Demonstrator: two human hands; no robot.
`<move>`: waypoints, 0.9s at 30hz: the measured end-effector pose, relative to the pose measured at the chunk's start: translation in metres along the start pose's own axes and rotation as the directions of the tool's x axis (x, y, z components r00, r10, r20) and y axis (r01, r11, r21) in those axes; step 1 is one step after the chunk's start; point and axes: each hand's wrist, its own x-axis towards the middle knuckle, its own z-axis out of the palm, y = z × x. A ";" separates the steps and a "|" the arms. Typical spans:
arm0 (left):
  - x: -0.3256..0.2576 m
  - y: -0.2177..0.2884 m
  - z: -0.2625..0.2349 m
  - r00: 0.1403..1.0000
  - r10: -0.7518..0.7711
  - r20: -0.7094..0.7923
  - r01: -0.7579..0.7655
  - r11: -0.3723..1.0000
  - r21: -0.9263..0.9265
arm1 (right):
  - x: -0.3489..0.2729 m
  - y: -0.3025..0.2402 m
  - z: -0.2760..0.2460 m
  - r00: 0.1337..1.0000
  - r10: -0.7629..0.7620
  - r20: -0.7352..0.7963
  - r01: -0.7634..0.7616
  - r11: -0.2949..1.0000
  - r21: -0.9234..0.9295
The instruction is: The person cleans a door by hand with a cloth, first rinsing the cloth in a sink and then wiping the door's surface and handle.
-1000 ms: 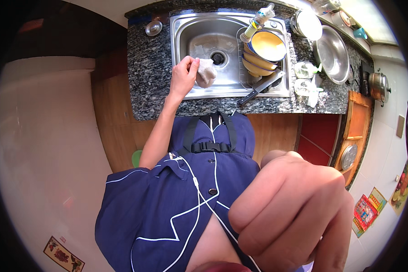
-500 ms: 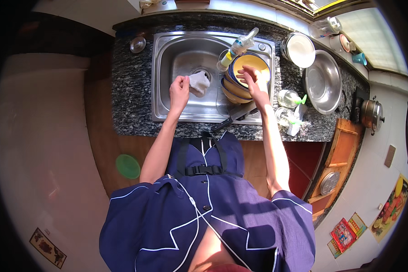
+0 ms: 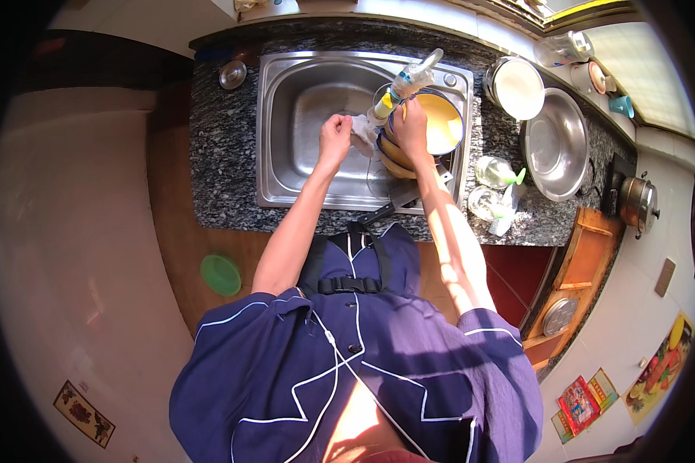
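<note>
Left hand (image 3: 335,140): pinches white cloth (image 3: 364,137) | Right hand (image 3: 411,130): curls at yellow bowl (image 3: 443,123), hold unclear | Cloth now near bowl, toward sink (image 3: 265,139) right edge

The person's loose navy shirt (image 3: 232,370), white piping (image 3: 274,420) along notched collar (image 3: 398,397) and wide short sleeves (image 3: 490,324), dark round buttons (image 3: 354,348) in front, thin white cord (image 3: 330,337) over chest, black straps (image 3: 312,262) and buckle (image 3: 349,285) at waist

My bare arms (image 3: 292,228) stretch forward, elbows apart; my left hand (image 3: 334,140) pinches thumb to fingers, my right hand (image 3: 411,130) curls near it.
</note>
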 end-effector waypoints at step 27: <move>0.019 -0.026 -0.003 0.929 -0.048 0.368 0.070 0.996 -0.047 | -0.068 -0.019 0.057 0.814 0.542 0.209 -0.574 0.806 0.145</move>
